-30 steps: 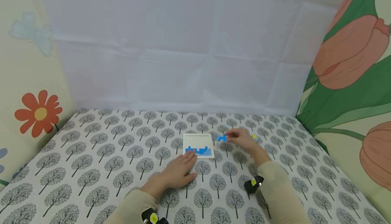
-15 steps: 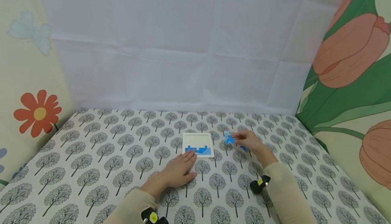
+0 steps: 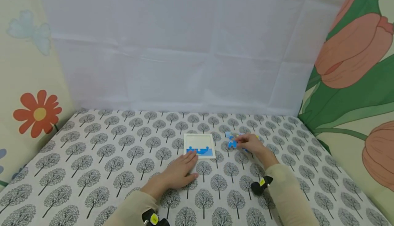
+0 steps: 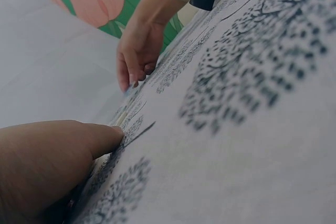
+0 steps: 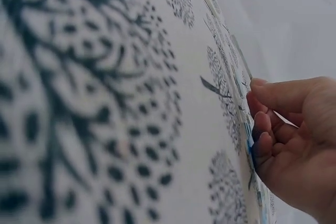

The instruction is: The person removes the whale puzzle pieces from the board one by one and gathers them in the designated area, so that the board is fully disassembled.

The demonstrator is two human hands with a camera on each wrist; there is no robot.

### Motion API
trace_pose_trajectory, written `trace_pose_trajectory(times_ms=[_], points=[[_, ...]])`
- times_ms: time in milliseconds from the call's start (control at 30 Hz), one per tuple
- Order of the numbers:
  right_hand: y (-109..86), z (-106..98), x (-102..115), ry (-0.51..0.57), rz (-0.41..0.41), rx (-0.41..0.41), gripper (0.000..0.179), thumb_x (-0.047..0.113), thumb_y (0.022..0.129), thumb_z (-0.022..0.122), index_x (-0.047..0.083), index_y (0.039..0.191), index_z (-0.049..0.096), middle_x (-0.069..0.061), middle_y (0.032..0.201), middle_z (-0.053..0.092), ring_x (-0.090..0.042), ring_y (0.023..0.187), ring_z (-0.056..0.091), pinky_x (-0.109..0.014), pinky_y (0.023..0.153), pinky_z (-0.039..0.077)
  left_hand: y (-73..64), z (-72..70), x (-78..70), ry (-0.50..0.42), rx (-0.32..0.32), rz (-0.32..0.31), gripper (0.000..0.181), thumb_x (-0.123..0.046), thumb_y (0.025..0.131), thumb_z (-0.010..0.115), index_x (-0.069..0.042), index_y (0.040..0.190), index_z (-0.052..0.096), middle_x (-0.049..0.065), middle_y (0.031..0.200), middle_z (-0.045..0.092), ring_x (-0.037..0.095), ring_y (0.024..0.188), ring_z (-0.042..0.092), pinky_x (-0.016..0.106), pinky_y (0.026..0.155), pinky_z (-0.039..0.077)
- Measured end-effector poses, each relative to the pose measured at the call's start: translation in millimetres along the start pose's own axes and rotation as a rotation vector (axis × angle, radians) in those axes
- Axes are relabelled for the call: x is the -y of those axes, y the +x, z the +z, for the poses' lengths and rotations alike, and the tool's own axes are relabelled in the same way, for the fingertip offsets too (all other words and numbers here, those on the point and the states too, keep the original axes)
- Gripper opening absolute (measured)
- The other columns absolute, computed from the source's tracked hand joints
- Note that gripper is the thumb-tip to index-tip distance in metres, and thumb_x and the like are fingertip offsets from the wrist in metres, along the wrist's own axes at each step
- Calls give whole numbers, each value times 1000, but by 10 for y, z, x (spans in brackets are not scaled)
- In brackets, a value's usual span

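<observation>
A white square puzzle frame point(image 3: 199, 137) lies flat on the table, with joined blue puzzle pieces point(image 3: 203, 150) along its lower part. My left hand point(image 3: 178, 172) rests flat, fingers straight, its fingertips over the frame's lower left corner. Right of the frame, my right hand point(image 3: 251, 143) pinches a thin puzzle piece point(image 5: 242, 59) between thumb and index finger. That piece looks tilted, nearly edge-on, in the right wrist view. Below the pinching fingers lies a loose blue puzzle piece point(image 3: 232, 144). More blue bits show behind the hand, partly hidden.
A white cloth with printed trees point(image 3: 123, 157) covers the table. A white sheet point(image 3: 184, 48) hangs along the back. Flower-patterned walls point(image 3: 347, 82) stand at both sides. Each wrist wears a black camera point(image 3: 261, 185).
My right hand has moved right, away from the frame, to the loose pieces. The piece in its fingers has turned from facing the head camera to tilted. My left hand stays put.
</observation>
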State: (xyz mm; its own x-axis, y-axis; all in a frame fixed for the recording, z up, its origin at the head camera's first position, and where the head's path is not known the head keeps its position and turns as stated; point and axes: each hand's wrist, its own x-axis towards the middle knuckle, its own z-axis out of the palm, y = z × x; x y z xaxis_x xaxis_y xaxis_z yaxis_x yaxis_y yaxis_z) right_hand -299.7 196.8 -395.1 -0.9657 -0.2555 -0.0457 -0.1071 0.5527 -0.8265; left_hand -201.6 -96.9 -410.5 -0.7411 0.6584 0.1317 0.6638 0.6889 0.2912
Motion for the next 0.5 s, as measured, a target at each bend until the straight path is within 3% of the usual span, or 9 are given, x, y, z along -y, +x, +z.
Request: trace_pose_trajectory(times_ms=[167,500], points=[[15,20,-26,29,-9,5,20,-3,79,58,-5,98,60,-5,78,54,-16,72,50,-29,62,44,1,9,15,4,1,5,58,-30,89,43,8,130,29,21,137,19,32,126,14,43,100,16],[17,61,-16,-15,8,-35,18,-2,78,59,-2,96,62,-5,78,55,-16,71,50,-29,61,44,-1,3,6,0,-2,2,58,-30,89,44,9,130,29,21,137,20,32,126,15,44,99,16]])
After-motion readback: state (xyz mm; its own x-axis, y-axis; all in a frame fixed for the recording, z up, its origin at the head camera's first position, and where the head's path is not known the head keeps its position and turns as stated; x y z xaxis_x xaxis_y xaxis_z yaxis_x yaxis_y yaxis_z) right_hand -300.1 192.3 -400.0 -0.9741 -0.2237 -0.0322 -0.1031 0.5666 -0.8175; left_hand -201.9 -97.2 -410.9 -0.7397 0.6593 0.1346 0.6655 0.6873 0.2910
